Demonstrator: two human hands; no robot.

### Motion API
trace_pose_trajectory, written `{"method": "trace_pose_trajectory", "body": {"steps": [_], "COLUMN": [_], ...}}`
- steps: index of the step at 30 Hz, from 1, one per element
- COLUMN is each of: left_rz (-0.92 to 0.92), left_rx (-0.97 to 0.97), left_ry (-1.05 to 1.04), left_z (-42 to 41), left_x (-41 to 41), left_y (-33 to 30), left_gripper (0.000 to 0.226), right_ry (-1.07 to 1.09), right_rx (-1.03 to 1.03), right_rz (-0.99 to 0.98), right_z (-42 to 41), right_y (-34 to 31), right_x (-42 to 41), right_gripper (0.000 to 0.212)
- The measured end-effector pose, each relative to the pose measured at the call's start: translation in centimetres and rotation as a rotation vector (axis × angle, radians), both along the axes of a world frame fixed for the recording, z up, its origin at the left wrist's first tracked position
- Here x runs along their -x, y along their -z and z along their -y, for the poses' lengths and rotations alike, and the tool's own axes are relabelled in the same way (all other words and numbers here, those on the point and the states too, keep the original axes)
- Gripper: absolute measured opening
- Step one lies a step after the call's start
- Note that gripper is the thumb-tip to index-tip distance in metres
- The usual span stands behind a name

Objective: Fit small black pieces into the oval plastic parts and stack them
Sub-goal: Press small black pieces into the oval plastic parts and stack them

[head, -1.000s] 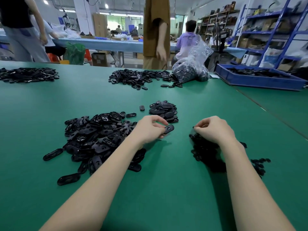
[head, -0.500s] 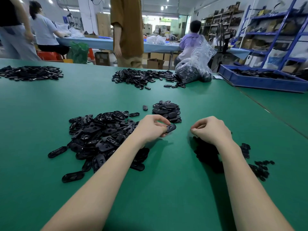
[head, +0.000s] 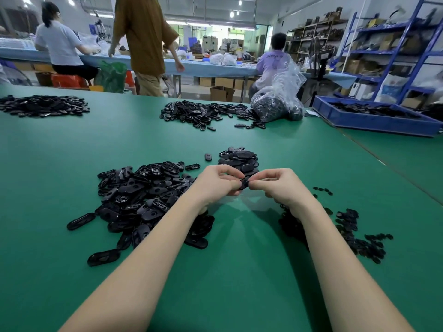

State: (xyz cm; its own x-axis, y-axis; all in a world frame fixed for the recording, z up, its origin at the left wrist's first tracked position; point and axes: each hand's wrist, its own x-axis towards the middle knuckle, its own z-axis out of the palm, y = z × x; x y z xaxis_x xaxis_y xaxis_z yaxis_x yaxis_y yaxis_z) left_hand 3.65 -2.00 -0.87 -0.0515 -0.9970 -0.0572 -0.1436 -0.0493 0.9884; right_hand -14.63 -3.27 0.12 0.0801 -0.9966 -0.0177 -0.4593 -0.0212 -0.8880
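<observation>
While my left hand (head: 217, 182) pinches the oval (head: 244, 182) above the table (head: 239, 271), my right hand (head: 280, 185) pinches its other end, probably pressing the piece in. Looks light, stiff, slick; hold by the rim.

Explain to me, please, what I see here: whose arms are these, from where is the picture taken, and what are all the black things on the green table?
There is no machine here. The picture comes from one camera worn on a person's head, looking forward and down, so the two bare arms are that person's own. The left hand and the right hand meet in the middle and pinch one oval plastic part between their fingertips. Whether a small piece is already in it is too small to tell.

On the green table lie a big loose pile of oval parts on the left, a heap of small black pieces on the right, and a neater stack just beyond the hands. Farther back are more piles, a plastic bag of parts and a blue tray. Other people work behind.
</observation>
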Motion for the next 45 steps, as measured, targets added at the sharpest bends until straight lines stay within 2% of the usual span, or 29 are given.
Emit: {"method": "trace_pose_trajectory", "body": {"steps": [8,15,22,27,35,41,45], "left_rz": [0.022,0.096,0.141,0.092,-0.102,-0.148,-0.108], "left_rx": [0.018,0.047,0.065,0.063,-0.031,-0.024,-0.006], "left_ry": [0.027,0.040,0.091,0.093,0.111,0.078,0.045], "left_z": [0.1,-0.1,-0.3,-0.2,0.1,-0.1,0.1], "left_x": [-0.1,-0.2,-0.3,-0.5,-0.9,-0.4,-0.3], "left_y": [-0.1,-0.1,-0.5,-0.3,0.0,0.2,0.2], "left_gripper": [0.013,0.013,0.022,0.020,0.017,0.020,0.019], "right_ry": [-0.011,-0.057,-0.007,0.019,-0.037,-0.071,-0.038], "right_rx": [0.048,0.064,0.053,-0.003,-0.120,-0.076,-0.038], "right_rz": [-0.027,-0.147,-0.111,-0.092,0.069,0.072,0.060], "right_z": [0.0,-0.1,0.1,0.2,-0.3,-0.3,-0.1], "right_y": [-0.2,-0.9,-0.7,-0.6,-0.2,-0.2,-0.1], "right_x": [-0.1,0.0,0.1,0.1,0.3,-0.1,-0.6], "right_gripper": [0.009,0.009,0.009,0.015,0.018,0.012,0.005]}}
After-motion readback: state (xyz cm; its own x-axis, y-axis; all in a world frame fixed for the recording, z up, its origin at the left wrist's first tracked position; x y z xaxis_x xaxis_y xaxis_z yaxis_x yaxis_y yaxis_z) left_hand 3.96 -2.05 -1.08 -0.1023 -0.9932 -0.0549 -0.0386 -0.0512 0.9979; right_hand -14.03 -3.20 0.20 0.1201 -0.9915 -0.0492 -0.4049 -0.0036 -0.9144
